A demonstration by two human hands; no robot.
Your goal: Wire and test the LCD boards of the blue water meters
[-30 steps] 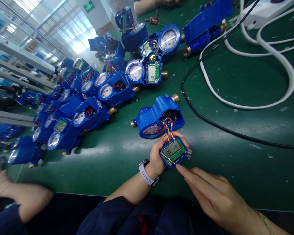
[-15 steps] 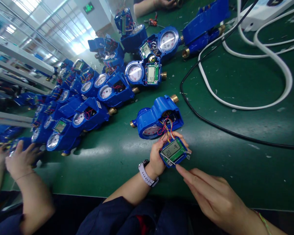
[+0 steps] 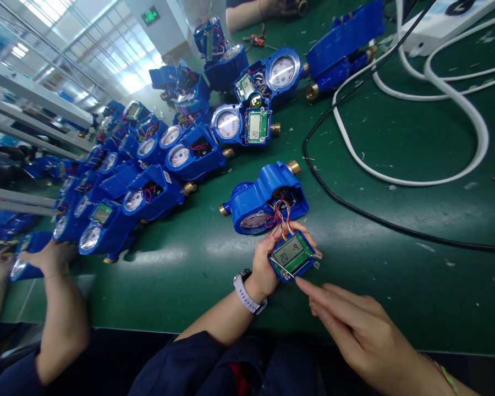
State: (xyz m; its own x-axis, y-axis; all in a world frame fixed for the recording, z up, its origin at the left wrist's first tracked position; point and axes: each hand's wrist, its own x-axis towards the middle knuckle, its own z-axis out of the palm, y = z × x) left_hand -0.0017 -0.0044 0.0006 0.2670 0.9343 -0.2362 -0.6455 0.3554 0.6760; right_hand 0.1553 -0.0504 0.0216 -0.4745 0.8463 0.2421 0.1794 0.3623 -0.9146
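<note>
My left hand (image 3: pixel 264 263), with a watch (image 3: pixel 247 294) on its wrist, is closed around a display board (image 3: pixel 293 257) in a blue case. Its LCD shows digits. Thin coloured wires (image 3: pixel 281 215) run from the board into an open blue water meter (image 3: pixel 268 190), which lies on its side just beyond. My right hand (image 3: pixel 355 322) pinches a thin metal tool (image 3: pixel 287 271) whose slim shaft reaches across the lower left of the board. The rest of the tool is hidden by the fingers, so its kind is unclear. A small spring-like coil (image 3: pixel 317 256) sticks out at the board's right edge.
Several blue water meters (image 3: pixel 177 155) crowd the left and back of the green table (image 3: pixel 396 308). A black cable (image 3: pixel 355 209) and white cord (image 3: pixel 412 181) curve across the right, near a white power strip (image 3: pixel 445 25). A co-worker's hands (image 3: pixel 45 258) hold a meter at left.
The co-worker's hands at the left have shifted, and a blue meter shows more clearly between them. My own hands and the board have hardly moved.
</note>
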